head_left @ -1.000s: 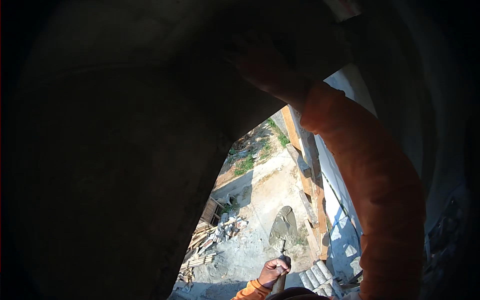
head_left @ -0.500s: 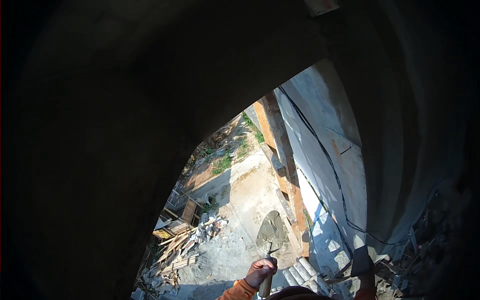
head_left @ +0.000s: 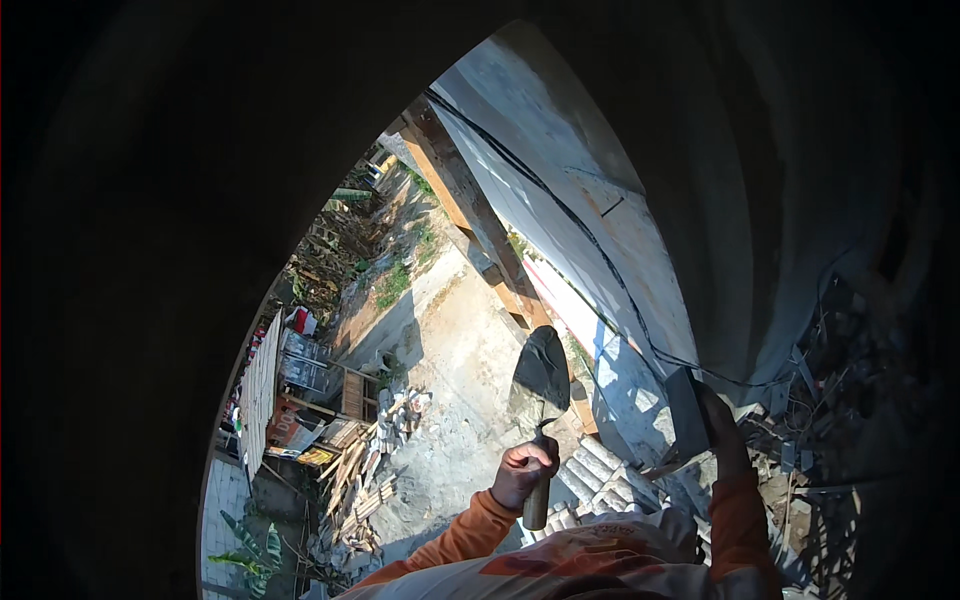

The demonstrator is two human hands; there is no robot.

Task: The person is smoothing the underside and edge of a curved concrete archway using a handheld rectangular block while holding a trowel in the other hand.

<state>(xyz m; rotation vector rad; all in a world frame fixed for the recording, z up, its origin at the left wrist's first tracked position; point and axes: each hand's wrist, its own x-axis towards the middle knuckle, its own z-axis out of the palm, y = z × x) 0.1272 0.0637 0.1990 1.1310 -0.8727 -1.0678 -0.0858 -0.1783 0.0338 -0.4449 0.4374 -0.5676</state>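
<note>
My left hand point(head_left: 525, 474), in an orange sleeve, is closed around the wooden handle of a pointed trowel point(head_left: 541, 375). The blade points up and away from me; most of its face is dark, with a paler grey patch on the left near the handle. At the right, in shadow, my right hand point(head_left: 724, 428) grips a flat, dark rectangular board point(head_left: 687, 414) by its right side. Its fingers are partly hidden, and the board's exact kind does not show. Trowel and board are well apart.
A pale wall point(head_left: 590, 215) with black cables point(head_left: 545, 185) runs along the right. Beside it stands a wooden beam point(head_left: 470, 200). Far below lie pale ground point(head_left: 445, 350), a wood pile point(head_left: 355, 500) and a shed point(head_left: 320, 400). Dark, shadowed surfaces fill the upper area and left side.
The view has shifted, showing more of the shed and both sleeves. My left hand has raised the trowel, whose face looked grey before and mostly dark now. The board appears farther left and higher.
</note>
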